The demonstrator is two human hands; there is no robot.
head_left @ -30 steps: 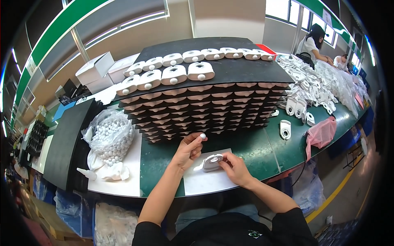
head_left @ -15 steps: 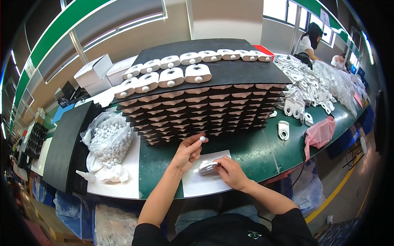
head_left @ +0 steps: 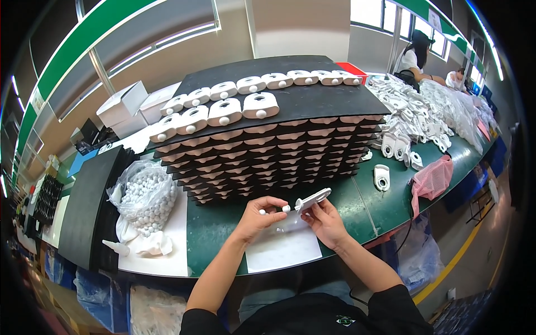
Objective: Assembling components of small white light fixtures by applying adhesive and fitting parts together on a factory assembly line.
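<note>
My left hand (head_left: 254, 222) pinches a small white ball (head_left: 286, 208) between thumb and fingertips. A second white ball (head_left: 262, 212) shows tucked against the same fingers. Facing it, my right hand (head_left: 328, 225) grips a flat white plastic housing (head_left: 316, 199) with a round hole, tilted up on edge. The pinched ball is just left of the housing's end; whether they touch I cannot tell. Both hands are above a white paper sheet (head_left: 282, 255) on the green table. Behind them, similar housings fitted with balls (head_left: 261, 105) stand in rows on a black sheet.
A tall stack of black sheets layered with housings (head_left: 268, 153) fills the middle. At left sit a bag of white balls (head_left: 146, 192), a dropper bottle (head_left: 115, 247) and black boards (head_left: 92, 206). Loose housings (head_left: 399, 106) and a pink mesh bag (head_left: 432, 177) lie right; a person (head_left: 414, 58) works beyond.
My right hand has raised the housing off the paper and tipped it up. The left hand has brought its ball lower and rightward, close to the housing. The view has shifted slightly.
</note>
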